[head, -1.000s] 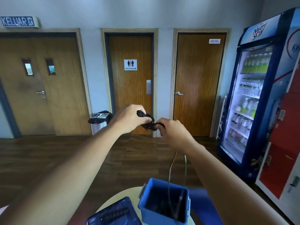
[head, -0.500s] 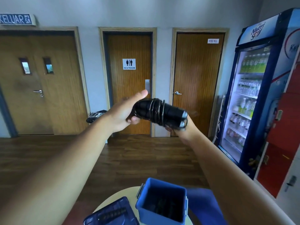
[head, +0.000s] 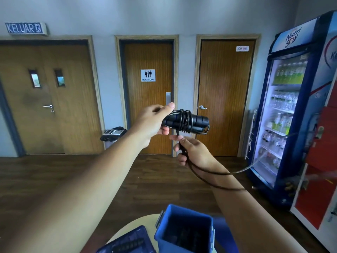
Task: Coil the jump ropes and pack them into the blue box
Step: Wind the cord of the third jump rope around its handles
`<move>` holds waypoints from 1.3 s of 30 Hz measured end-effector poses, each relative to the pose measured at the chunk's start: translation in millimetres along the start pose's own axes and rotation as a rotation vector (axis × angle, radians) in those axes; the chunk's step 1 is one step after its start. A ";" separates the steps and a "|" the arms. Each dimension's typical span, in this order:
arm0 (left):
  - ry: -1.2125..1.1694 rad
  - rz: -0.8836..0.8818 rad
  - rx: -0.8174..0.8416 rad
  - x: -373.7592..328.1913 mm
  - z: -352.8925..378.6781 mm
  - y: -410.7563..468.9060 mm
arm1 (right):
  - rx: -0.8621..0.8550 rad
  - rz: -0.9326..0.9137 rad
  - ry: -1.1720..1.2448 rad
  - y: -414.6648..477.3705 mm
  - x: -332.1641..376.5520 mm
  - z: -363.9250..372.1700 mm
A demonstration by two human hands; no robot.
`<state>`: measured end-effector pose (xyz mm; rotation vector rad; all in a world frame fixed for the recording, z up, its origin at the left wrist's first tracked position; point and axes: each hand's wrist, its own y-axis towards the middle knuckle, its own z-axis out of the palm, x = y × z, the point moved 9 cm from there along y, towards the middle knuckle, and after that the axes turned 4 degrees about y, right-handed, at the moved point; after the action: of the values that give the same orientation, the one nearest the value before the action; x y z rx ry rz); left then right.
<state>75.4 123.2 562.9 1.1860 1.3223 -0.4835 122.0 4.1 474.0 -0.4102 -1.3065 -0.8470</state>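
Observation:
My left hand (head: 152, 123) grips the two black handles of a jump rope (head: 187, 121), held together at chest height with several turns of thin cord wound round them. Just below, my right hand (head: 193, 152) pinches the loose cord, which loops across my right forearm and swings off to the right. The open blue box (head: 184, 229) stands on a round pale table (head: 135, 225) below my hands, with dark rope lying inside it.
The box's blue lid (head: 127, 241) lies on the table left of the box. A lit drinks fridge (head: 291, 110) and a red-and-white cabinet (head: 321, 170) stand at the right. Three wooden doors line the far wall, with a small bin (head: 114, 134) beside the middle one.
The handles turned from pointing away to lying sideways with cord wound on them. My right hand dropped below the bundle and now draws the loose cord, which swings out to the right.

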 end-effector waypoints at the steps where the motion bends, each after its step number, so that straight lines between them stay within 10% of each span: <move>1: 0.110 0.052 -0.038 -3.8 -3.1 0.4 | 0.026 0.035 0.012 -0.7 -3.5 0.6; 14: 0.956 0.675 -0.192 -32.7 11.4 -10.7 | 0.154 0.186 0.018 -15.1 -2.5 1.7; 20: 1.089 0.621 -0.007 -10.1 5.3 3.0 | 0.250 0.160 -0.179 -19.6 3.4 6.0; 27: 0.885 0.235 0.275 27.6 -9.8 10.6 | -0.022 -0.214 -0.995 -11.9 55.5 -16.4; 39: 0.074 -0.074 0.543 30.1 6.4 -35.2 | 0.009 -0.506 -1.214 -8.1 59.5 -6.1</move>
<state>56.7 114.1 521.0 1.6125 1.3425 -0.8986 121.8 -23.8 527.4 -0.6359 -2.6116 -1.0377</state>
